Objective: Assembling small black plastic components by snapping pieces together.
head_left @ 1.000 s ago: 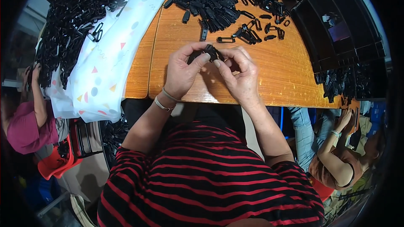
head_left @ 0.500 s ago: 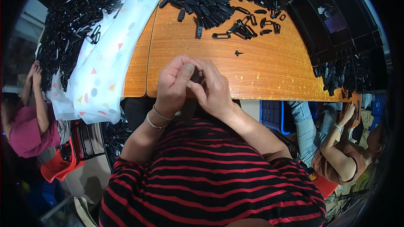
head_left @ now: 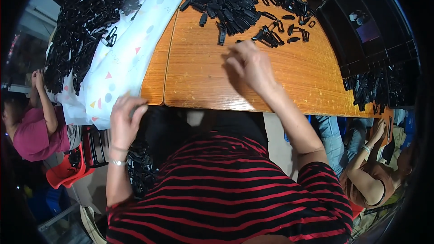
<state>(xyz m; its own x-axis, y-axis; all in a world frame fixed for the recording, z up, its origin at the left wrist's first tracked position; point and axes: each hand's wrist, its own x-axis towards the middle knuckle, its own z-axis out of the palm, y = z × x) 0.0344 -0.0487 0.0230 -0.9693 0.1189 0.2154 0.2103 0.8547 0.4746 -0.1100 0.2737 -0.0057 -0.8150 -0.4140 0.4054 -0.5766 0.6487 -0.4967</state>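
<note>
My left hand (head_left: 124,119) is beside the hanging edge of the white patterned sheet (head_left: 118,70), off the table's near edge. Its fingers are bent, the thumb stands apart, and nothing shows in it. My right hand (head_left: 257,67) reaches over the table, palm down and slightly blurred, its fingers parted from the thumb. The fingertips are close to a few black plastic frames (head_left: 267,37); whether they touch one cannot be seen. Behind them lies a heap of black plastic clip-like parts (head_left: 230,7).
A second large black heap (head_left: 86,22) covers the left side around the sheet. Dark bins (head_left: 361,22) stand at right, with more black parts (head_left: 361,86) below. Black pieces (head_left: 140,167) lie below table level at left. Two people sit at the sides.
My hands were together around something dark; now they are apart. The left has moved left and down past the table edge, the right forward toward the frames. The view has shifted slightly.
</note>
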